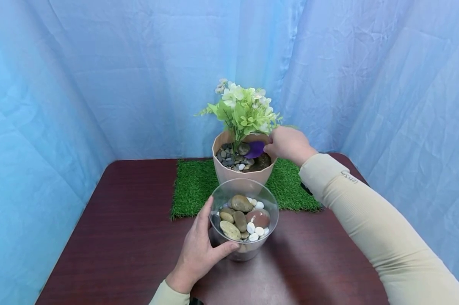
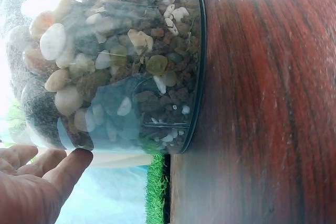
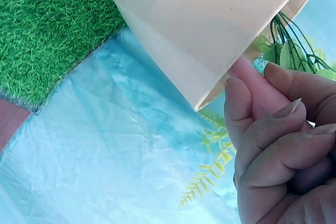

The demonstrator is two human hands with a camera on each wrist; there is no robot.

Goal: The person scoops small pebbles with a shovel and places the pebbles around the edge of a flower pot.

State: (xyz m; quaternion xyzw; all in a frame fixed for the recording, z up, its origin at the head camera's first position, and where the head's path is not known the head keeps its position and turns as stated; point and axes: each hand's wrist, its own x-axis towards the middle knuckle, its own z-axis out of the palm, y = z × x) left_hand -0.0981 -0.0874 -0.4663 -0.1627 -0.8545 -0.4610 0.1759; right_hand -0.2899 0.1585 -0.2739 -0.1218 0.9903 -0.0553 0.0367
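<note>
My left hand holds a clear plastic container at its left side, thumb at the front and fingers along the wall. Large river stones and small white pebbles lie inside it. In my right hand is a small trowel, its pink handle gripped between thumb and curled fingers. The trowel's purple blade is inside a beige flowerpot, over the stones and brown soil. White flowers with green leaves stand in the pot among grey pebbles.
Under the flowerpot lies a mat of artificial grass on a dark red-brown wooden table. Blue curtains hang behind the table and at both sides. The clear container stands in front of the pot.
</note>
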